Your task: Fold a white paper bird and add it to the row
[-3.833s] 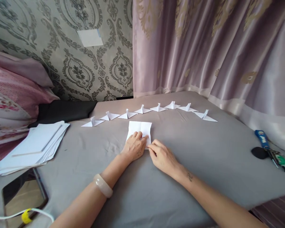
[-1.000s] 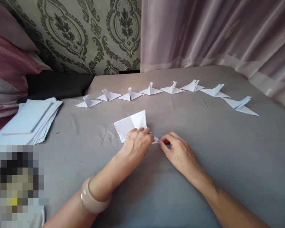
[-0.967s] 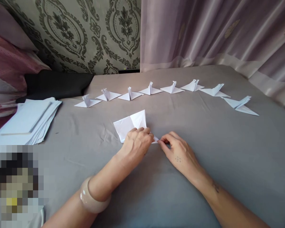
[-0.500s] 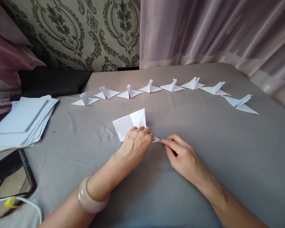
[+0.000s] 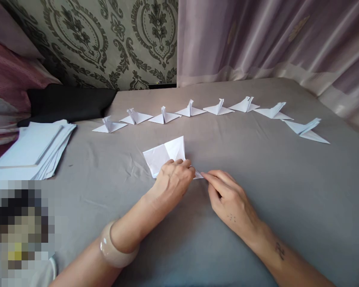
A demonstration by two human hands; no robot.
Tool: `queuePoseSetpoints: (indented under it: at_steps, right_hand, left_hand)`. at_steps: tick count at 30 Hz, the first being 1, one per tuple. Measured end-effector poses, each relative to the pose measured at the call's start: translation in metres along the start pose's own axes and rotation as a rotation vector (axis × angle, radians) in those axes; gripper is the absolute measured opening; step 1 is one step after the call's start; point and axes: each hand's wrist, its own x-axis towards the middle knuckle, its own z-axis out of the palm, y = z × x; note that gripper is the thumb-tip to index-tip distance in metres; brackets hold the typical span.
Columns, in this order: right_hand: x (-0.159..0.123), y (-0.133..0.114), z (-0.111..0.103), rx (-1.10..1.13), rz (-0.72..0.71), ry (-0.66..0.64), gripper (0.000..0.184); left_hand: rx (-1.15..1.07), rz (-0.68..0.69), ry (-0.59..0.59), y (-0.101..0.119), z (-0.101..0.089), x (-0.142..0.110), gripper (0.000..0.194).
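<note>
Paper (image 5: 164, 155), white and partly folded, lies near the middle of the head view on a grey bed sheet (image 5: 257, 191), its creased flap pointing toward 12 o'clock. The left hand (image 5: 173, 181) lies palm-down on the sheet's near edge, fingers (image 5: 179, 162) curled and pressing the paper flat against the bed. The right hand (image 5: 230, 197) sits at 3 o'clock of the left, just beside it, and its fingertips (image 5: 205, 175) pinch together on the small pointed corner of the paper that juts out from under the left hand; so both hands are in contact with the same sheet, one pinning it and one nipping its tip. A pale bangle (image 5: 115, 249) circles the left wrist. Toward 12 o'clock from the hands, well apart from them, a curved row of eight folded paper birds (image 5: 191, 109) runs across the bed, from one at 10 o'clock to the last paper bird (image 5: 306, 130) at 2 o'clock. At 9 o'clock a stack of white sheets (image 5: 32, 149) rests on the bed's edge, with a dark cushion (image 5: 68, 103) beyond it. Patterned wallpaper (image 5: 107, 36) fills the 11 o'clock background, and a mauve curtain (image 5: 257, 36) hangs at 1 o'clock. A blurred patch covers the 7 o'clock corner, and what lies there cannot be told.
</note>
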Motion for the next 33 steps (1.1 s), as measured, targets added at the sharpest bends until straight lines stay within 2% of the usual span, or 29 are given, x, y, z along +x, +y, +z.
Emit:
queuePoseSetpoints:
  at_steps: [3, 8, 12, 14, 19, 24, 33]
  right_hand:
    - [0.001, -0.007, 0.005, 0.047, -0.030, 0.043, 0.042]
    - [-0.002, -0.013, 0.008, -0.101, -0.036, -0.070, 0.038]
    - [-0.004, -0.013, 0.007, -0.217, -0.084, -0.095, 0.037]
    - [-0.004, -0.014, 0.007, -0.259, -0.124, -0.083, 0.037]
    - [-0.006, -0.018, 0.011, -0.332, -0.166, -0.075, 0.035]
    - [-0.007, -0.024, 0.014, -0.373, -0.133, -0.062, 0.030]
    - [-0.004, -0.031, 0.015, -0.414, -0.121, -0.122, 0.034]
  left_hand:
    - [0.000, -0.003, -0.019, 0.002, -0.002, 0.001, 0.023]
    - [-0.029, -0.037, -0.075, 0.002, -0.012, 0.001, 0.026]
    - [-0.182, -0.016, -0.148, -0.017, -0.024, -0.009, 0.017]
    - [-0.263, -0.053, -0.194, -0.031, -0.028, -0.017, 0.011]
    - [-0.380, -0.147, -0.270, -0.055, -0.031, -0.027, 0.016]
    - [-0.514, -0.174, -0.352, -0.061, -0.032, -0.020, 0.021]
    - [-0.689, -0.306, -0.408, -0.071, -0.029, -0.018, 0.022]
